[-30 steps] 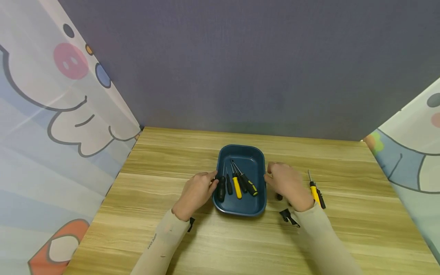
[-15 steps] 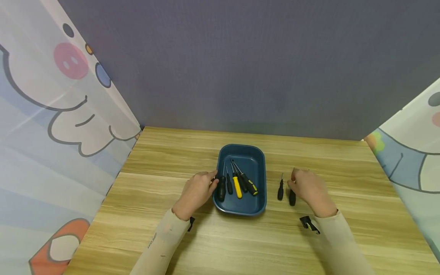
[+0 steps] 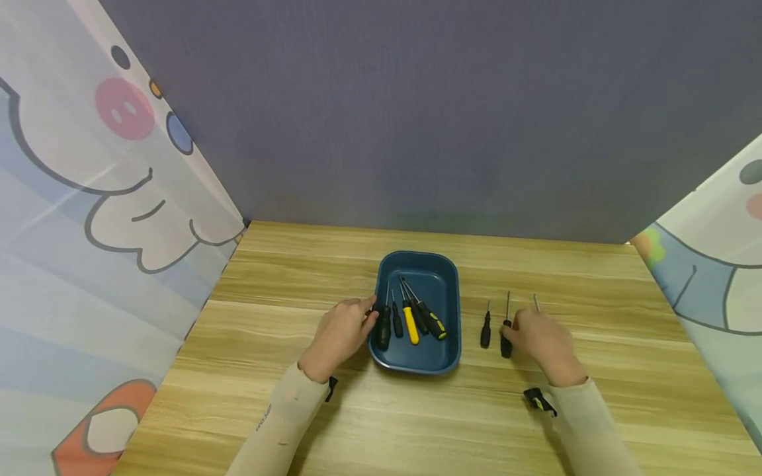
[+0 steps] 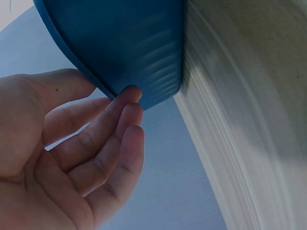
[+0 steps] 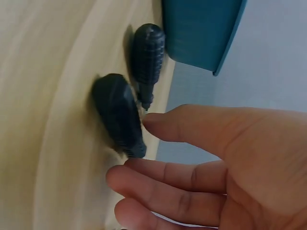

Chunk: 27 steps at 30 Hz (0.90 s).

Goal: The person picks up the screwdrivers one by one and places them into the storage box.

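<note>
In the head view a blue tray point(image 3: 417, 362) stands on the table, holding several screwdrivers, among them a yellow-handled screwdriver point(image 3: 411, 324) and a thick black screwdriver point(image 3: 384, 328). My left hand point(image 3: 340, 330) pinches the tray's left rim; in the left wrist view the thumb and index finger meet at that edge. Right of the tray, my right hand point(image 3: 544, 340) is at a black screwdriver point(image 3: 507, 344) lying on the table. The right wrist view has its thumb and fingers spread apart near that handle, not closed round it. A smaller black screwdriver point(image 3: 485, 332) lies between tray and hand.
A thin metal shaft point(image 3: 536, 303) pokes out beyond my right hand, which hides its handle. The wooden table point(image 3: 286, 271) ends at a grey back panel point(image 3: 440, 119). Cartoon-printed curtains point(image 3: 65, 218) flank both sides.
My right hand has moved from the tray's right edge rightward to the black screwdriver, uncovering the two black screwdrivers and covering the yellow one's handle. The left hand has stayed on the rim.
</note>
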Tool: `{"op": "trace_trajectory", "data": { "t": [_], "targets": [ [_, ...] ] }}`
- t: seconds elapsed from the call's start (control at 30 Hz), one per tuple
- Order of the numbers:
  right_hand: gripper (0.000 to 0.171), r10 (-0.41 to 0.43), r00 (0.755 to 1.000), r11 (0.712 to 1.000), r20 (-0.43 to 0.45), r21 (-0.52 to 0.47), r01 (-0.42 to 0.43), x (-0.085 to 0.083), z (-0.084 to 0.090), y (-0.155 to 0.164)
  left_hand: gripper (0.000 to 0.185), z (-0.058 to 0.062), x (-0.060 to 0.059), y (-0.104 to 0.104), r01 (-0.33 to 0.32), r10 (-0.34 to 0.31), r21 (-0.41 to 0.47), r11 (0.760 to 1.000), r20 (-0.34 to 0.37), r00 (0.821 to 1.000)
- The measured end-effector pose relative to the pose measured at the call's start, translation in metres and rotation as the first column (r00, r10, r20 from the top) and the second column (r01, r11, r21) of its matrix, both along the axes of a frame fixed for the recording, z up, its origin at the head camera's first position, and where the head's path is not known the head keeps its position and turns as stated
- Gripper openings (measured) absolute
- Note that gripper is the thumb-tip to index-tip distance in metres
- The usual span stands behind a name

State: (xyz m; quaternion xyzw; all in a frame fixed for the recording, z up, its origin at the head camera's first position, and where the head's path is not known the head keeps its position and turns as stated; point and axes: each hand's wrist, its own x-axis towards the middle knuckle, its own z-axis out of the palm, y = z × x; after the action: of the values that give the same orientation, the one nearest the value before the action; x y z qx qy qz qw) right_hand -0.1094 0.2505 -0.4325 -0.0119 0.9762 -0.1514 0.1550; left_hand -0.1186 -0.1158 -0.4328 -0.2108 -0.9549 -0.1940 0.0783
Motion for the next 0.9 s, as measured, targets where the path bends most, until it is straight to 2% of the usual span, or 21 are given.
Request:
{"op": "trace_trajectory", "data": {
  "t": [0.13,0.4,0.9],
  "targets": [
    [0.034,-0.023,0.999,1.000,0.028,0.009,0.023,0.001,-0.004,0.000,0.032,0.000,0.000,0.000,-0.002,0.002,0.002,1.000,0.005,1.000],
    [0.046,-0.042,0.999,0.999,0.009,0.012,0.042,0.000,-0.013,-0.002,0.032,0.000,0.000,0.000,-0.002,0.002,0.003,1.000,0.006,1.000],
    [0.045,-0.055,0.998,0.998,0.015,-0.006,0.055,-0.003,-0.012,-0.003,0.033,-0.001,-0.001,0.000,-0.009,0.009,0.004,1.000,0.012,1.000]
  ]
}}
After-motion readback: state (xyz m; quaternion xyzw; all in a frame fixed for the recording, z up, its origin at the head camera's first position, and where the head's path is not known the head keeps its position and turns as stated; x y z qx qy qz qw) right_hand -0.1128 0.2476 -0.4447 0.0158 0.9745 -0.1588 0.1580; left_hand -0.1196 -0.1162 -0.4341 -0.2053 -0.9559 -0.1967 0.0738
